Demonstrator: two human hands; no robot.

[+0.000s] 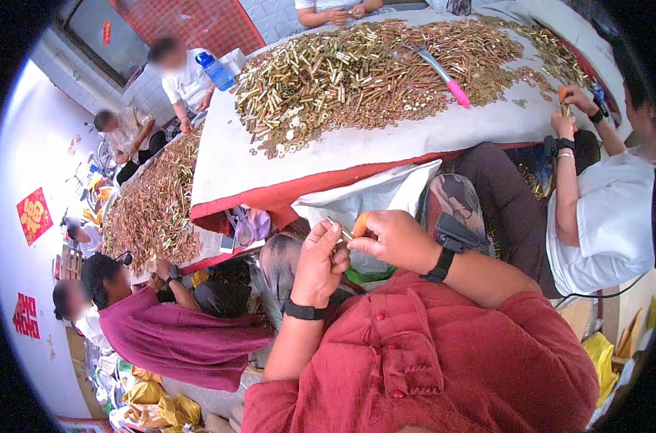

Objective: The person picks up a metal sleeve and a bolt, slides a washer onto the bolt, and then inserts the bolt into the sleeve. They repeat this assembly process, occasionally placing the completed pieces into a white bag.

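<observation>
My left hand (pixel 318 265) is closed, with a thin brass-coloured metal piece (pixel 344 232) between its fingertips. From the other side my right hand (pixel 400 237) pinches the same piece; it looks like a small bolt or sleeve, too small to tell exactly. An orange cover (pixel 360 224) sits on one of the right fingertips. Both hands are close together above my lap, in front of a white sack (pixel 375 189) that hangs open below the table edge. Across the table lies a large heap of brass-coloured metal rods or sleeves (pixel 328 79), with loose washers (pixel 293 134) along its near side.
A pink-handled tool (pixel 456 92) lies on the heap's near edge. The cloth-covered table (pixel 234 169) has a red border. A second heap (pixel 158 191) and a blue bottle (pixel 216 72) are at left. Co-workers sit on both sides, one in a white shirt (pixel 606 216) close at right.
</observation>
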